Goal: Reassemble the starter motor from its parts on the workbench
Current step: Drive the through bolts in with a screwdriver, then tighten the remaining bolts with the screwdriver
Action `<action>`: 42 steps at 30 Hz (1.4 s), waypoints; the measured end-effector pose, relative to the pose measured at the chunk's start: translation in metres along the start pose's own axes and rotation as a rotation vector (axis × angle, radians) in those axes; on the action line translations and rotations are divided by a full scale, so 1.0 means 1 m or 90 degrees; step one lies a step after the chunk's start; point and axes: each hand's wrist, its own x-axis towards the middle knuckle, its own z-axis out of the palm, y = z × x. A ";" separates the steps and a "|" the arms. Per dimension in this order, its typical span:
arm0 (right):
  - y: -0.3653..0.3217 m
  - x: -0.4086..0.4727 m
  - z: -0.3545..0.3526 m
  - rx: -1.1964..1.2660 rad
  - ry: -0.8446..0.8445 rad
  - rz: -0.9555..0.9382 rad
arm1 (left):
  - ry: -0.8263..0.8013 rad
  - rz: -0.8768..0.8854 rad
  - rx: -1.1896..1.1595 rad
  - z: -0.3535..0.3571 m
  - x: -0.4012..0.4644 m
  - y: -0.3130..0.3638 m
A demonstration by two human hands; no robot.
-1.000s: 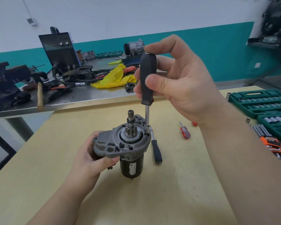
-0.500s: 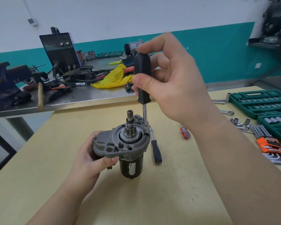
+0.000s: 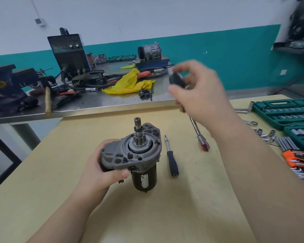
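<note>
1. Lifted clear of the starter motor (image 3: 136,155) since half a second ago: right hand (image 3: 200,95) swung off to the right-centre of the frame, carrying the black-handled driver (image 3: 177,79) with it.
2. Before that, driver upright with its tip seated at a bolt on the right rim of the nose housing; now tilted, handle top showing above the thumb, chrome shaft (image 3: 194,126) slanting down and right, well apart from the motor.
3. Right grip: fingers and thumb curled round the handle, motion-blurred; exact finger placement cannot be told.
4. Left hand (image 3: 104,165) unchanged: fingers wrapped round the grey housing on its left side, thumb across the front edge, holding the motor upright.
5. Motor standing at centre frame on the wooden surface (image 3: 77,199), black body down, pinion gear and shaft pointing up, housing seated on the body.
6. Lying just right of the motor: a second black-handled bit driver (image 3: 172,163); further right, a small red screwdriver (image 3: 204,146), close under the tip of the held shaft.
7. Probable meaning: tightening at that bolt finished, or tool being swapped or set down. Bolt seating too small to confirm.
8. Likely nearing the end of reassembly, judging by the closed-up housing.
</note>
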 end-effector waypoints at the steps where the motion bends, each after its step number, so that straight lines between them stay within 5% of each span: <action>1: 0.013 0.003 0.005 -0.068 -0.037 0.035 | -0.006 -0.001 0.000 -0.001 0.001 -0.001; 12: 0.131 -0.013 0.049 -0.388 -0.260 0.251 | -0.023 0.028 -0.066 -0.042 0.010 -0.001; 20: 0.141 -0.020 0.057 -0.592 -0.287 0.188 | -0.006 0.011 -0.062 -0.059 0.012 -0.005; 23: 0.124 -0.024 0.069 -0.489 -0.267 0.064 | -0.007 0.000 -0.040 -0.058 0.012 -0.005; 29: 0.110 -0.045 0.093 -0.534 -0.454 -0.003 | 0.013 -0.015 -0.011 -0.052 0.006 0.001; 37: 0.111 -0.049 0.098 -0.536 -0.440 0.005 | 0.081 -0.014 0.086 -0.032 -0.002 0.012; 42: 0.111 -0.036 0.089 -0.373 -0.316 0.081 | 0.078 0.003 0.119 -0.026 -0.003 0.017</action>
